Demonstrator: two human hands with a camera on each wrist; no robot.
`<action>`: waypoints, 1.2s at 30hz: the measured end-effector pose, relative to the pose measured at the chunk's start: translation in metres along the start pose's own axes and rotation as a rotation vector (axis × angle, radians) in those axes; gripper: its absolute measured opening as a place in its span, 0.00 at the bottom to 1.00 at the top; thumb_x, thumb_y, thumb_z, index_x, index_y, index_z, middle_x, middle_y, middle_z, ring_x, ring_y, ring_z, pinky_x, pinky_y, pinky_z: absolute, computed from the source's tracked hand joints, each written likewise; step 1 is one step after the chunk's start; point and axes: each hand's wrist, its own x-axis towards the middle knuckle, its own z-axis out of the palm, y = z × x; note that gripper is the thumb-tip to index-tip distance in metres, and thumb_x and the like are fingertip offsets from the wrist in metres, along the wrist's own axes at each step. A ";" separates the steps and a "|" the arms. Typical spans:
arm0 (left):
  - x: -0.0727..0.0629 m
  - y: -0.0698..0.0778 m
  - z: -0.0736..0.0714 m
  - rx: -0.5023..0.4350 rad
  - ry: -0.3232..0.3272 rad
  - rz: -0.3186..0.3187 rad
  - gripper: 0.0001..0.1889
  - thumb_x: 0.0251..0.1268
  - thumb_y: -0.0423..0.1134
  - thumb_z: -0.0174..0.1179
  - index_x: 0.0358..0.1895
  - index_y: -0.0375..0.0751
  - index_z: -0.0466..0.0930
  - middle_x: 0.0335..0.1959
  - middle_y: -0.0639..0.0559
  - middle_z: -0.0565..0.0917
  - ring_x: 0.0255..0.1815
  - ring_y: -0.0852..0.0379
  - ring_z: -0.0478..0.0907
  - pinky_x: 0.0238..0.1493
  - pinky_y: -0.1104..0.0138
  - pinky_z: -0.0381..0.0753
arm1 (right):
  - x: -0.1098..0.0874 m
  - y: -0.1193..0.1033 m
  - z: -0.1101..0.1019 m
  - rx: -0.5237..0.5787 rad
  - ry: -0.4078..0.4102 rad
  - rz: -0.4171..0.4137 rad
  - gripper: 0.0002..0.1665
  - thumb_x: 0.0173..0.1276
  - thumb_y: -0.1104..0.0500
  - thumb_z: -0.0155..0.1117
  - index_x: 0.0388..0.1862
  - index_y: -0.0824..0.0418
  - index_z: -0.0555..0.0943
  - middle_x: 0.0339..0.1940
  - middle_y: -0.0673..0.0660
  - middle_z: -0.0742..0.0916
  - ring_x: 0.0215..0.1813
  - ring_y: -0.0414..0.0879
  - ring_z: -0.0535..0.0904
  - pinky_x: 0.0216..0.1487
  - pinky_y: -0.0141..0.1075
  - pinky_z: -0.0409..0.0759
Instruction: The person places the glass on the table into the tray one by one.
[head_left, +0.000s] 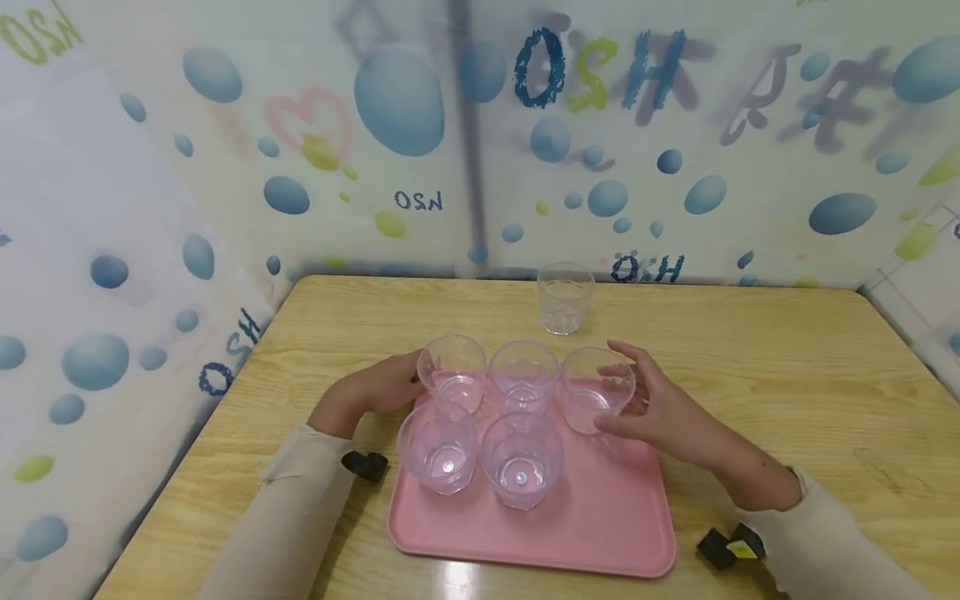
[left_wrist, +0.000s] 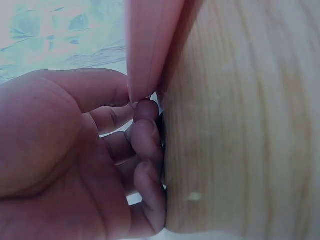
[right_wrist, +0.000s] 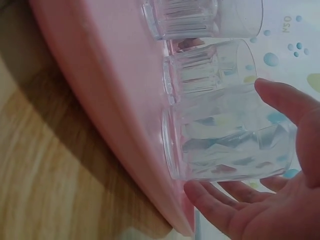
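Note:
Several clear tumblers stand on a pink tray (head_left: 600, 517). My right hand (head_left: 667, 408) is around the back-right tumbler (head_left: 588, 408), thumb in front and fingers on its far side. In the right wrist view that tumbler (right_wrist: 230, 145) stands upright on the tray between thumb and fingers. My left hand (head_left: 382, 383) is at the tray's left edge, partly hidden behind the back-left tumbler (head_left: 453, 379). In the left wrist view the left hand (left_wrist: 75, 145) pinches the tray's edge (left_wrist: 150, 55), thumb on one side and curled fingers beneath.
Behind the tray another clear tumbler (head_left: 564, 304) stands alone on the wooden table (head_left: 787, 375). A patterned curtain (head_left: 480, 150) hangs along the table's far edge and left side. Black devices (head_left: 727, 546) sit at both wrists.

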 end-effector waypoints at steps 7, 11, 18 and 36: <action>-0.001 0.000 0.000 -0.005 0.004 0.004 0.26 0.80 0.44 0.48 0.74 0.39 0.62 0.70 0.38 0.73 0.73 0.39 0.68 0.74 0.45 0.66 | 0.000 0.002 -0.002 -0.014 -0.018 -0.008 0.62 0.62 0.51 0.75 0.82 0.45 0.42 0.74 0.65 0.70 0.71 0.64 0.71 0.68 0.59 0.73; 0.000 -0.001 0.001 0.005 0.004 -0.009 0.26 0.80 0.45 0.48 0.75 0.39 0.62 0.70 0.38 0.73 0.73 0.39 0.68 0.74 0.45 0.65 | -0.001 0.001 -0.003 -0.031 -0.022 -0.023 0.62 0.62 0.51 0.75 0.82 0.46 0.42 0.74 0.66 0.70 0.73 0.66 0.68 0.69 0.61 0.71; 0.000 -0.001 0.001 0.005 0.010 0.005 0.27 0.79 0.44 0.49 0.76 0.39 0.61 0.71 0.39 0.73 0.73 0.40 0.68 0.74 0.45 0.65 | -0.003 0.000 -0.011 -0.053 -0.028 -0.025 0.61 0.64 0.52 0.73 0.82 0.43 0.42 0.75 0.65 0.68 0.74 0.66 0.65 0.69 0.61 0.71; -0.001 0.000 0.001 0.000 0.012 -0.013 0.27 0.79 0.45 0.50 0.75 0.39 0.62 0.70 0.39 0.74 0.72 0.39 0.69 0.73 0.45 0.66 | 0.011 0.012 -0.039 -0.076 0.026 -0.031 0.43 0.77 0.57 0.57 0.82 0.54 0.46 0.75 0.69 0.66 0.75 0.69 0.64 0.68 0.64 0.70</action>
